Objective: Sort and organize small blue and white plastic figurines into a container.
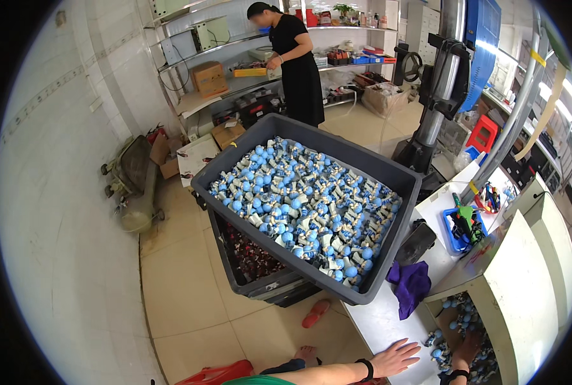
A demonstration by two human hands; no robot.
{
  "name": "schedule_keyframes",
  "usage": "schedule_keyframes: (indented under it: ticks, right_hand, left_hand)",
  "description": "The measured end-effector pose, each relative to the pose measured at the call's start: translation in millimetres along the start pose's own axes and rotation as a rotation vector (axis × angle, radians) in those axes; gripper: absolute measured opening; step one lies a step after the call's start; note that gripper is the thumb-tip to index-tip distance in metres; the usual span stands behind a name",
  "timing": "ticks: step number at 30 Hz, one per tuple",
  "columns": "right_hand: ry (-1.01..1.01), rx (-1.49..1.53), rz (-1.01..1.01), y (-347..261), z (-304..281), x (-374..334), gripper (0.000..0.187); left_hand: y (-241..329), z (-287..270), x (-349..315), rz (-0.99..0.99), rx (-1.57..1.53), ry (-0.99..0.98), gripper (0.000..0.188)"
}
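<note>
My left hand lies flat on the white tabletop, fingers spread, holding nothing. To its right, my right hand reaches into a white open-fronted box, among a heap of small blue-headed figurines. Shadow and the heap hide its fingertips, so I cannot make out whether it grips one. A few figurines spill out at the box's mouth, near the left hand. Beyond both hands, a large dark grey tub holds a thick layer of similar blue-and-white figurines.
Under the tub sits another dark bin with dark red pieces. A purple cloth and a blue tool basket lie on the table. A metal column rises behind. At the shelves, another person stands holding a yellow item.
</note>
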State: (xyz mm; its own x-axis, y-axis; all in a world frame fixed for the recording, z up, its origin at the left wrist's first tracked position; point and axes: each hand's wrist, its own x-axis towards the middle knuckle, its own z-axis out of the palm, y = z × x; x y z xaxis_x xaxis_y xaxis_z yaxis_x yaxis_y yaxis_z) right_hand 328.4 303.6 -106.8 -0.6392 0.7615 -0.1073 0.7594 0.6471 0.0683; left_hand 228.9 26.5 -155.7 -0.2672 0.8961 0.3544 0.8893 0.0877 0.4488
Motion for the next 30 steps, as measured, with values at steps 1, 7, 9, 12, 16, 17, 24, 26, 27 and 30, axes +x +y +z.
schedule_keyframes:
  ticks: [1, 7, 9, 12, 16, 17, 24, 26, 27, 30]
  right_hand:
    - [-0.043, 0.012, 0.007, 0, -1, 0, 0.053]
    - [-0.115, -0.008, 0.094, -25, -21, -6, 0.052]
    - [-0.093, -0.018, 0.087, -19, -16, -4, 0.052]
    - [-0.077, -0.041, 0.062, -16, -12, -3, 0.053]
    - [-0.01, -0.053, 0.022, 4, 10, 3, 0.054]
    - [-0.013, -0.052, 0.022, 6, 13, 4, 0.054]
    - [0.002, 0.092, -0.077, 15, 0, 4, 0.049]
    - [-0.06, 0.227, -0.1, 27, -1, 3, 0.048]
    - [0.086, 0.246, -0.083, 32, 2, -3, 0.047]
    - [0.236, 0.201, 0.011, 54, 27, -6, 0.047]
  left_hand:
    - [0, 0, 0, 0.001, -0.001, -0.001, 0.05]
    - [-1, 4, -2, -0.009, 0.023, 0.05, 0.049]
    - [0, -6, -1, -0.015, -0.014, -0.028, 0.048]
    - [-1, -6, -1, -0.018, -0.042, -0.041, 0.048]
    - [1, -2, 1, -0.014, -0.033, -0.007, 0.047]
    - [1, -3, 1, -0.01, -0.01, -0.011, 0.047]
    - [1, -1, -1, -0.004, 0.022, 0.021, 0.047]
    - [1, -3, 0, -0.009, 0.017, 0.013, 0.046]
    - [1, -5, 0, -0.016, 0.016, 0.007, 0.046]
    - [2, -4, 3, -0.005, 0.011, 0.022, 0.046]
